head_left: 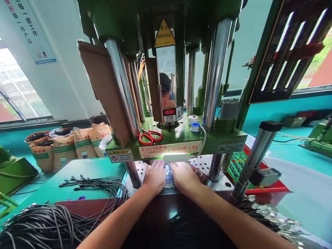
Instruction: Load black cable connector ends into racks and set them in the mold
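Both of my hands reach under the green press platen [178, 143] of a vertical moulding machine. My left hand [155, 177] lies palm down at the left of a small dark mould block [168, 180], fingers curled forward over it. My right hand [184, 176] rests at the block's right side in the same way. The fingertips of both hands are tucked under the lamp strip [176, 158], and what they touch is hidden. Thin black cables run from the block toward me.
Red scissors [150, 137] and a blue solder spool [194, 127] sit on the platen. Chrome columns [215, 69] stand around it. Bundles of black cables [52, 224] lie at left, metal-tipped connectors [275, 218] at right, a keypad panel [236, 164] and sacks [64, 145] behind.
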### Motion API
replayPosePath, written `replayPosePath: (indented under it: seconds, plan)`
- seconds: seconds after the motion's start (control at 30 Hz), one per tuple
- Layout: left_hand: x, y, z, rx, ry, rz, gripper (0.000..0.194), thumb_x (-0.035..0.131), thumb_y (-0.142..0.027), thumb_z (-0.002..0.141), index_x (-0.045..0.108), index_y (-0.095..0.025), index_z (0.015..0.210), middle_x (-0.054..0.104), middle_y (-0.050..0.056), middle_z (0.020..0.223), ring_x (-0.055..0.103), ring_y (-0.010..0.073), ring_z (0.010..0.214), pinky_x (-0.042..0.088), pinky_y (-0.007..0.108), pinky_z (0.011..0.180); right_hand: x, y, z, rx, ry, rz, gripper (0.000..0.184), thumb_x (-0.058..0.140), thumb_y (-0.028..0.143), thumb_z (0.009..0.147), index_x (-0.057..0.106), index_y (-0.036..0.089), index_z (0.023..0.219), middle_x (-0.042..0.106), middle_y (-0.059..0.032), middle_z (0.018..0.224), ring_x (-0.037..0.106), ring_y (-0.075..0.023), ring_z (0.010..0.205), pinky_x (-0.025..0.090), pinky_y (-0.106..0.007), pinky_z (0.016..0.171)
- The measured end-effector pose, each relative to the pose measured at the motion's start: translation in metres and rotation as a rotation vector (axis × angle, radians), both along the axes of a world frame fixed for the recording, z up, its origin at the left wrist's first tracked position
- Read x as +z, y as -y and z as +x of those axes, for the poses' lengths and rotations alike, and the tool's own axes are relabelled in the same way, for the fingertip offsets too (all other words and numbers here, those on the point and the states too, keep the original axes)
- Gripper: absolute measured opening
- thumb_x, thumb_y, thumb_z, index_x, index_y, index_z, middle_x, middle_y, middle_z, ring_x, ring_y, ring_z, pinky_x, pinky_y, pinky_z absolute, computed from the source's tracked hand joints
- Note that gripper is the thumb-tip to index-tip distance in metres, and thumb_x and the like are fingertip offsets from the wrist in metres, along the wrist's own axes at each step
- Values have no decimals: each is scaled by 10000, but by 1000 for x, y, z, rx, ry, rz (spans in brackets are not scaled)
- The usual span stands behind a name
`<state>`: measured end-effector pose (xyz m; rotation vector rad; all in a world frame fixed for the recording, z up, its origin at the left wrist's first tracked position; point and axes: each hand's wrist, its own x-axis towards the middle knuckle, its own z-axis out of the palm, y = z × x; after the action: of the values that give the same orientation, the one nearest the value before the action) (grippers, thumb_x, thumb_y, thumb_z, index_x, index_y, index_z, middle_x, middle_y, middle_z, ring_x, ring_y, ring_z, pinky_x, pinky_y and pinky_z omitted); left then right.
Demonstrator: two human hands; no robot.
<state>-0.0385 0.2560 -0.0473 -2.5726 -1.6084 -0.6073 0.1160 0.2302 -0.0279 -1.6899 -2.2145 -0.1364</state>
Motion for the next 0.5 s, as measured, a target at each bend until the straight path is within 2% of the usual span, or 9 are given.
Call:
replayPosePath:
  seconds: [0.1,0.27,0.4,0.5]
  plan:
    - [2,2,-3,-16,-6,-1,354,382,-212,913,545,-177,1226,551,115,1334,454,269,1266,320,480,1053,3,-3,-22,-20,73,25,222,492,148,897,667,121,1031,687,-132,1007,604,-255,951,434,-367,826]
    - [7,-6,-15,-48,-7,-23,385,393,-164,848,570,-205,1188,612,90,1261,505,274,1215,357,471,1000,1,-20,-32,-55,155,60,151,540,200,917,651,116,975,679,-67,957,631,-195,882,480,-385,815]
    - [0,-12,-20,-59,38,-61,507,408,-107,780,496,-194,1272,572,77,1320,487,232,1237,321,416,1052,-5,-23,-38,-32,165,102,195,560,278,916,641,123,1003,672,-65,966,631,-195,894,486,-393,827]
    - [-6,-17,-21,-50,79,-103,547,410,-85,752,472,-185,1286,622,90,1241,519,226,1198,306,404,1064,-10,-27,-45,-25,160,111,219,567,298,914,638,113,1008,672,-68,947,635,-194,879,496,-389,815]
